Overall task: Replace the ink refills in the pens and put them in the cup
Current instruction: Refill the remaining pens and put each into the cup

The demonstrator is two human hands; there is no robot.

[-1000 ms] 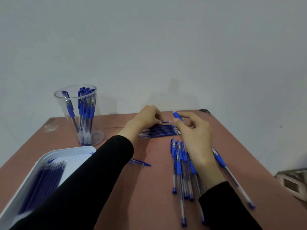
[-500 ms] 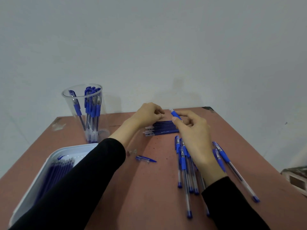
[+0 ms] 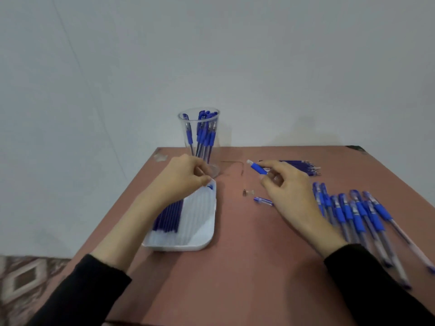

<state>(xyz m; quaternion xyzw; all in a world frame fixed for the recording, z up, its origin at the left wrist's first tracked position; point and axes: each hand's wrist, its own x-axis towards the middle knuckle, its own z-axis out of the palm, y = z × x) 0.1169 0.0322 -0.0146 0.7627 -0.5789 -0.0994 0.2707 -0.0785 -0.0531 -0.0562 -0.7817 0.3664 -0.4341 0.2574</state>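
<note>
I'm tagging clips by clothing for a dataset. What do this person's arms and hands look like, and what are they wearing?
Both arms wear plain black long sleeves, the left sleeve and the right sleeve, with soft cuffs that stop short of the wrists. The left hand and the right hand are bare: no gloves, rings or watch show.

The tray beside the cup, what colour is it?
The tray is white, clearest in the head view.

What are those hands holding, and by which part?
The right hand pinches a pen by its clear barrel. The left hand is curled; whether it holds anything cannot be told.
</note>
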